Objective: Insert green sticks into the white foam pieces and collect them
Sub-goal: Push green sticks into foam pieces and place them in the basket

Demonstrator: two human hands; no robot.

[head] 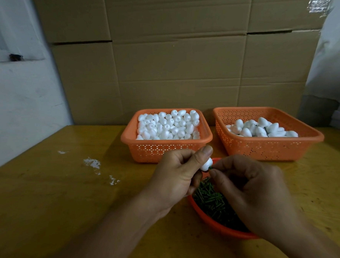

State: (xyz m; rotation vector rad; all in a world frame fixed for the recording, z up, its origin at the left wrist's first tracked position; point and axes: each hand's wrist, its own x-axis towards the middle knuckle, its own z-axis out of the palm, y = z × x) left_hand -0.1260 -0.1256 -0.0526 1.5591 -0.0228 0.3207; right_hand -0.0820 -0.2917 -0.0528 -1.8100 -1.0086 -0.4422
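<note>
A: Where is your left hand [175,173] just now?

B: You have it raised above the worktop [57,190], thumb and fingers closed round one white foam piece [206,164]. The piece pokes out beside your thumb tip.

A: And your right hand [250,191]?

B: You have its fingertips pinched together on a green stick [211,167], whose end meets the lower end of the foam piece. How deep it sits in the foam, I cannot tell.

A: What lies under your hands?

B: A round orange bowl [209,218] full of loose green sticks [210,200], partly covered by your right hand.

A: And behind them?

B: Two orange perforated baskets stand side by side against the cardboard wall [172,61]. The left basket [162,150] is heaped with plain foam pieces [168,125]. The right basket [266,147] holds a smaller pile of foam pieces [261,128], with bits of dark green showing among them.

A: Anything else on your worktop?

B: A few white flecks [92,162] lie to your left.
</note>
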